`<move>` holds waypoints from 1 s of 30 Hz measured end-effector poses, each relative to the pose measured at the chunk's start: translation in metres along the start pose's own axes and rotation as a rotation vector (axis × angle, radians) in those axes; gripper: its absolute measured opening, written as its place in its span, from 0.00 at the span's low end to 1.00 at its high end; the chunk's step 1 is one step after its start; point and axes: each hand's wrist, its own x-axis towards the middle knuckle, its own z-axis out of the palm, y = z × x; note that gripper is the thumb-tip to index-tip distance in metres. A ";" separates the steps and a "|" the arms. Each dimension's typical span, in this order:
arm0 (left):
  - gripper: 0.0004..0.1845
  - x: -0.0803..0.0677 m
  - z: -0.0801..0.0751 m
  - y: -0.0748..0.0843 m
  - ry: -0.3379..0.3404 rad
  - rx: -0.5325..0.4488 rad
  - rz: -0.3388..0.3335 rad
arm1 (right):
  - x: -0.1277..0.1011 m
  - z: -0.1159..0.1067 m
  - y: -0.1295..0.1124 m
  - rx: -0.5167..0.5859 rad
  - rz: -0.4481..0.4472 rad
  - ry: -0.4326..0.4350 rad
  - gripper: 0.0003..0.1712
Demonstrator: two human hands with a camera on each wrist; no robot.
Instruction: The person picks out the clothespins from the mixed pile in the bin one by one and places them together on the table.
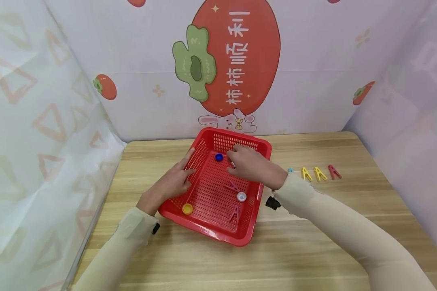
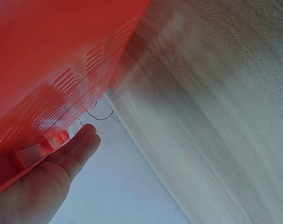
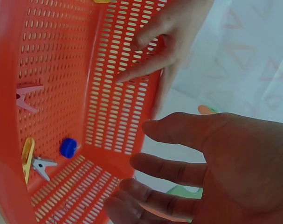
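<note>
A red plastic basket [image 1: 213, 232] stands at an angle on the table. My left hand [image 1: 171, 182] grips its left side wall, with digits inside and fingers under the rim outside, as the left wrist view shows. Over the far right part of the basket, my right hand [image 1: 249, 161] hovers; its fingers are loosely bent with nothing between them in the right wrist view. Inside lie a blue cap [image 1: 219, 157], a yellow cap [image 1: 187, 209], a white cap [image 1: 241, 197] and pink clothespins [image 1: 234, 213]. A yellow clothespin [image 3: 28, 156] and a grey-white clothespin [image 3: 42, 166] lie near the blue cap.
Right of the basket, yellow clothespins [image 1: 319, 173] and a red clothespin [image 1: 334, 171] lie in a row on the wooden table [image 1: 313, 242]. A blue clothespin [image 1: 290, 170] is partly hidden by my right arm. Printed sheets [image 1: 142, 105] wall the table's back and sides.
</note>
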 end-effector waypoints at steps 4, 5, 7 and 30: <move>0.29 0.000 0.000 -0.001 0.005 0.001 -0.001 | 0.005 0.004 -0.004 -0.019 -0.009 -0.009 0.27; 0.29 0.001 0.000 -0.001 0.007 0.000 -0.003 | 0.006 0.004 -0.004 -0.023 -0.012 -0.008 0.28; 0.29 0.001 -0.001 -0.002 0.008 -0.001 -0.005 | 0.007 0.005 -0.006 -0.034 -0.021 -0.005 0.30; 0.27 0.001 0.001 -0.001 0.008 0.012 0.020 | 0.017 0.021 -0.014 -0.132 0.032 -0.171 0.32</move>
